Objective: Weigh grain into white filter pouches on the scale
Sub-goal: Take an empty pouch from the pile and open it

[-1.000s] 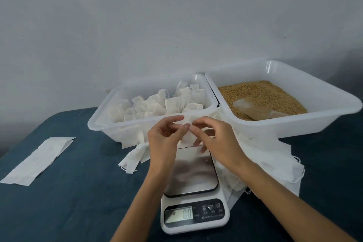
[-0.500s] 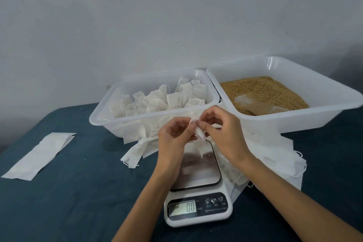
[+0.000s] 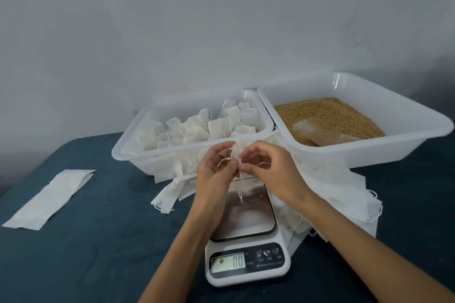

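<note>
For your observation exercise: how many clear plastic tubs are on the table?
2. The left tub sits behind the scale and holds white pouches; the right tub stands beside it and holds grain with a scoop. No other tub shows in this view.

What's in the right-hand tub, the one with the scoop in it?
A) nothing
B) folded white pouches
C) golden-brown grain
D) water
C: the right tub holds a bed of golden-brown grain with a scoop lying half buried in it; the white pouches sit in the left tub instead.
</note>
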`<state>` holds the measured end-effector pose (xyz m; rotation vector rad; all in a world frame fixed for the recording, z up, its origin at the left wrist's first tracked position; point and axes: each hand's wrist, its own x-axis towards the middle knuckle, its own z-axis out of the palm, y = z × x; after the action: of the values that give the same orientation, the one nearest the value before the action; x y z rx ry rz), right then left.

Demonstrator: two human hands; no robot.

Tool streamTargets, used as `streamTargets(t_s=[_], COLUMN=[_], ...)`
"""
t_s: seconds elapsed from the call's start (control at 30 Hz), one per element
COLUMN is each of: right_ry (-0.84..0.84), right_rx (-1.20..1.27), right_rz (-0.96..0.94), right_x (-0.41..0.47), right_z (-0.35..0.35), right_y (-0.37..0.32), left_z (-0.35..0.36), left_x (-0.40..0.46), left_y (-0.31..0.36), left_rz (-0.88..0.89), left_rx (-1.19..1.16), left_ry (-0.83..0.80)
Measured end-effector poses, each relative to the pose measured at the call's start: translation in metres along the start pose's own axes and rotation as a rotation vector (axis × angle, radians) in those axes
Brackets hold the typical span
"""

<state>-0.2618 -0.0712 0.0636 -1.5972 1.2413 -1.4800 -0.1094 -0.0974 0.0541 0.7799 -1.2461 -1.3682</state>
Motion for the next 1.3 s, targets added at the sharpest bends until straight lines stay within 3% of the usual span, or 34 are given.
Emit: streamTargets(t_s=[0.3,0.7,0.97,1.17,1.23,1.3], right_ry=[0.01,0.007,-0.012,0.055,0.105,0.131], right_rx=[0.047,-0.011,-0.365,-0.098,0.007,0.092], right_rz=[-0.004,-0.029,-0.226,-0.065,0.001,0.036], right_x=[0.001,0.001,0.002,-0.001,0.002,0.006], right_z=[0.0,-0.003,-0.012,-0.004,-0.008,-0.013], right_y=[0.001,0.004,0.001,-0.005,-0.007,-0.008], left_z=[0.003,0.0,-0.003,0.0,0.0,-0.003], left_x=[-0.004,-0.004,-0.003,-0.004,-0.003,-0.001], left_y=[0.008,0.006,0.012,0.016,0.018,0.016], left_rz=[-0.046,0.005,-0.009,-0.025,-0.026,0.033], left_rx=[-0.064,0.038,-0.024,-0.097,-0.153,-0.053], left_ry=[-0.044,-0.095,-0.021,-0.113,-0.064,0.082])
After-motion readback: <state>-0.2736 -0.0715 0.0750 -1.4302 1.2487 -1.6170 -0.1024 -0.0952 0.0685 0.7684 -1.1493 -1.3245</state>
